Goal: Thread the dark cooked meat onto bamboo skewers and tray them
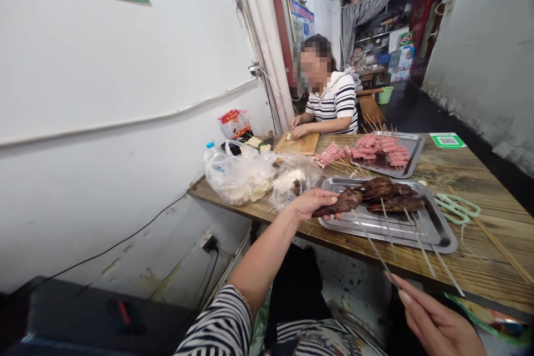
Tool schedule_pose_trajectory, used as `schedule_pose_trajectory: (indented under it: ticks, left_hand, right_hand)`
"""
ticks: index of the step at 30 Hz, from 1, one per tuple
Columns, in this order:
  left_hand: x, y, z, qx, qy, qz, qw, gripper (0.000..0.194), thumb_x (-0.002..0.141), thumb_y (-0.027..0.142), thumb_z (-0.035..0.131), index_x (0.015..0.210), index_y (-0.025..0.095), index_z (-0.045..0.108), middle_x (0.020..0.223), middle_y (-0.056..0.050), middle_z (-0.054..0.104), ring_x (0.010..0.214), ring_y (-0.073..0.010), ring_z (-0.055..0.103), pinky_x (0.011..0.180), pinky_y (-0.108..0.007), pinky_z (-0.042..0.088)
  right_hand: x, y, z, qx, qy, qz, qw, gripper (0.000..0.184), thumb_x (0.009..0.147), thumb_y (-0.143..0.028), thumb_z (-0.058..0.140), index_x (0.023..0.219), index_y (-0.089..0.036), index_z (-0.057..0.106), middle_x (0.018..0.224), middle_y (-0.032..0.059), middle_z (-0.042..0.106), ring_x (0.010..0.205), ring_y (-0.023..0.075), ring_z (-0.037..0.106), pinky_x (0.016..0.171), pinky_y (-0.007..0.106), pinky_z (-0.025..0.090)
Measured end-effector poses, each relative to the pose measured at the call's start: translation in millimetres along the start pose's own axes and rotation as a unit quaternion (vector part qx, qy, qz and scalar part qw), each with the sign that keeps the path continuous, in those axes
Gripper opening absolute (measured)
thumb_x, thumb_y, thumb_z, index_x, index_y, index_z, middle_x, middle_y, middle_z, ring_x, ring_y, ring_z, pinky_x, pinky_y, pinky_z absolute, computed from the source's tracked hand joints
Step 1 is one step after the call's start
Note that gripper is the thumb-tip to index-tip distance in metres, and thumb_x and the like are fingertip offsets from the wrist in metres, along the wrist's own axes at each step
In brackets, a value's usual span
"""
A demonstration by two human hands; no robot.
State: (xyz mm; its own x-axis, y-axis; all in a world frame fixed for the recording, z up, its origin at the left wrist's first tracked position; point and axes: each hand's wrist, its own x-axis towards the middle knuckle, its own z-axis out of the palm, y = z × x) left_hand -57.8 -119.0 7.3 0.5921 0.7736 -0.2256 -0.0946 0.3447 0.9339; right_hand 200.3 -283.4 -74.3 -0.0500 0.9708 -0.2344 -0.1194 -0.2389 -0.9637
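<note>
My left hand (312,203) grips a dark brown piece of meat (345,203) over the left end of a metal tray (447,240). A thin skewer (372,240) runs from that piece down to my right hand (436,320), whose thumb and fingers pinch its lower end. How deep the skewer sits in the meat is hidden. More dark brown skewered meat (394,203) lies in the tray behind, with several skewer ends sticking out over the table's front edge.
Green-handled scissors (456,208) lie right of the tray, near loose bamboo skewers (503,250). A second tray (413,161) bears pink skewered pieces (381,149). Plastic bags (242,175) stand left. Across the wooden table (492,206), another person (331,100) works at a cutting board (306,143).
</note>
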Motion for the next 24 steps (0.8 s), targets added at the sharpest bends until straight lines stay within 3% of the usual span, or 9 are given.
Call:
schedule_pose_trajectory:
  ticks: [5,10,16,24]
  left_hand:
    - [-5,4,4.0,0.003,-0.008,0.008,1.000,0.049,0.071,0.028,0.075,0.117,0.012,0.066,0.087,-0.011,0.073,0.067,-0.0179,0.070,0.046,-0.018,0.043]
    - [-5,4,5.9,0.032,0.018,0.020,0.999,0.057,0.073,0.030,0.074,0.124,0.010,0.061,0.087,-0.012,0.073,0.065,-0.0168,0.068,0.047,-0.019,0.042]
    - [-6,5,6.4,0.039,0.014,0.007,0.999,0.057,0.074,0.031,0.074,0.126,0.012,0.060,0.090,-0.012,0.073,0.066,-0.0156,0.068,0.049,-0.019,0.041]
    - [-10,6,7.6,0.021,0.012,-0.005,1.000,0.060,0.070,0.033,0.077,0.124,0.011,0.061,0.091,-0.014,0.073,0.062,-0.0152,0.067,0.046,-0.019,0.040]
  right_hand:
    - [-4,1,5,-0.006,0.019,-0.031,0.999,0.051,0.065,-0.048,0.076,0.110,-0.023,0.074,0.087,0.0081,0.075,0.071,0.0219,0.068,0.054,0.024,0.055]
    - [-10,-3,11,0.012,0.032,-0.017,0.999,0.053,0.062,-0.050,0.077,0.107,-0.022,0.076,0.065,0.0058,0.067,0.051,0.0173,0.060,0.039,0.023,0.047]
    - [-10,-10,8,0.021,0.004,-0.017,1.000,0.048,0.063,-0.047,0.077,0.105,-0.024,0.077,0.072,0.0059,0.069,0.048,0.0127,0.057,0.041,0.021,0.046]
    - [-3,-10,14,-0.001,0.015,-0.049,0.999,0.048,0.064,-0.047,0.077,0.105,-0.021,0.076,0.078,0.0073,0.073,0.056,0.0147,0.062,0.045,0.020,0.049]
